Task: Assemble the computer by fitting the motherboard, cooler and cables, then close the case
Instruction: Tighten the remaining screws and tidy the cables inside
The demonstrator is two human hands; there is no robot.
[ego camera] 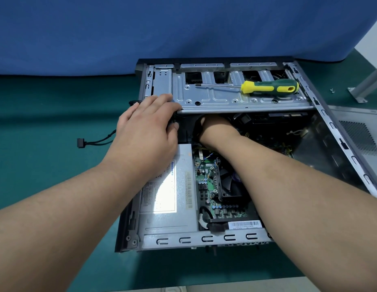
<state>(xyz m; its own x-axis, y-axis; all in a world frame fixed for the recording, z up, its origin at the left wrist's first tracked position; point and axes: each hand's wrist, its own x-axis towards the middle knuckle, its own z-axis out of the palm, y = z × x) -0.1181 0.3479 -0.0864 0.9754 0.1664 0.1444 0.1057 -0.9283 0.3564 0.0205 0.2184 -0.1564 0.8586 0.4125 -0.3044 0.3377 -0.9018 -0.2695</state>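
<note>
The open computer case point(204, 239) lies on its side on the green table. Inside are the motherboard point(204, 182), the black cooler fan point(227, 184) and the silver power supply point(168, 218). My left hand point(145, 131) rests on the left corner of the metal drive cage point(215, 98), its fingers lying flat on top and its thumb below the edge. My right hand point(217, 131) reaches under the drive cage among the cables. Its fingers are hidden there, so I cannot tell what they touch.
A yellow and green screwdriver point(269, 87) lies on top of the drive cage. A black cable with a connector point(80, 143) trails out of the case to the left. The side panel point(360, 131) lies at the right, with loose screws point(331, 90) beyond it.
</note>
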